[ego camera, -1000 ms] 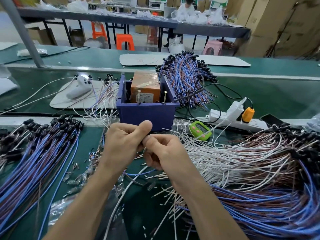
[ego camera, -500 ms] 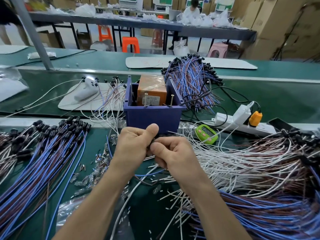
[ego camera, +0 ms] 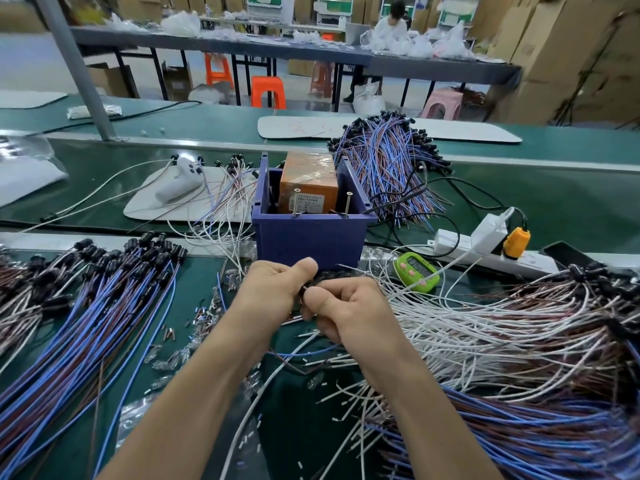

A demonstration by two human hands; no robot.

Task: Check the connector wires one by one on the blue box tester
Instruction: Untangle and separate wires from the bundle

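The blue box tester (ego camera: 308,237) stands mid-bench with an orange block (ego camera: 309,188) inside and two upright screws (ego camera: 347,202) on its front rim. Just in front of it, my left hand (ego camera: 273,289) and my right hand (ego camera: 343,310) meet, both with curled fingers pinching a small black connector (ego camera: 306,288) between the thumbs. Its thin wires (ego camera: 298,355) trail down below my hands. The connector is mostly hidden by my fingers.
A big bundle of blue, brown and white wires (ego camera: 79,323) lies left, another pile (ego camera: 519,341) right, a third (ego camera: 388,168) behind the box. A green timer (ego camera: 415,271), a white power strip (ego camera: 485,251) and a white controller (ego camera: 180,181) sit nearby. Loose bits (ego camera: 204,313) litter the mat.
My hands have stayed together in front of the box; the view has shifted slightly, and my left thumb now presses over the connector's top.
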